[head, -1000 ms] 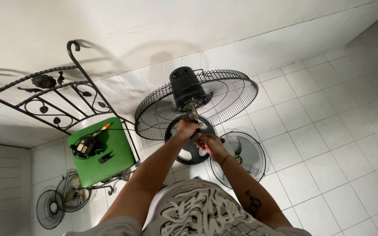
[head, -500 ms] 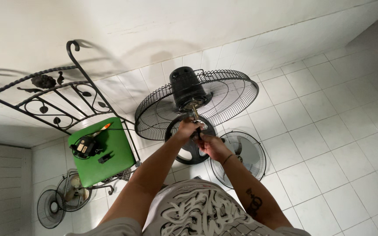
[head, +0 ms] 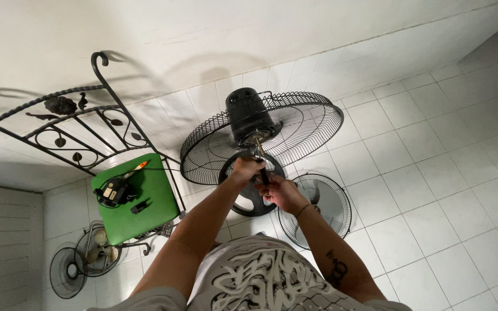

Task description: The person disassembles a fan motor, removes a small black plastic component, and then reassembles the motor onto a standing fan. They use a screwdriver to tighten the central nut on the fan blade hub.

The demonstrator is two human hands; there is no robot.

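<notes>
Two hands of mine meet at the middle of the frame, both on the pedestal fan. My left hand (head: 246, 169) is closed around the upper part of the metal pole (head: 260, 154), just below the black motor housing (head: 248, 118). My right hand (head: 280, 192) sits just beneath it, fingers curled tight around a dark-handled tool (head: 264, 176) that lies against the pole; how its tip meets the pole I cannot tell. The two hands nearly touch.

The motor housing stands a little above centre, with the rear grille (head: 295, 129), a round black wire cage, spreading out behind it to the right and left. Under my hands the fan's round black base (head: 248, 198) rests on the white tiled floor (head: 433, 173). Just right of the base, at lower centre, a loose wire grille (head: 325, 203) lies flat on the tiles.

At the left of the frame stands a wrought-iron chair (head: 82, 132) with a scrolled back and a green seat (head: 145, 201). On that seat lie a black corded device (head: 112, 190), a small dark part (head: 140, 207) and an orange-handled tool (head: 134, 169). In the lower left corner two small fans (head: 82, 262) sit on the floor beside the chair legs. My patterned shorts (head: 260, 282) fill the bottom centre.
</notes>
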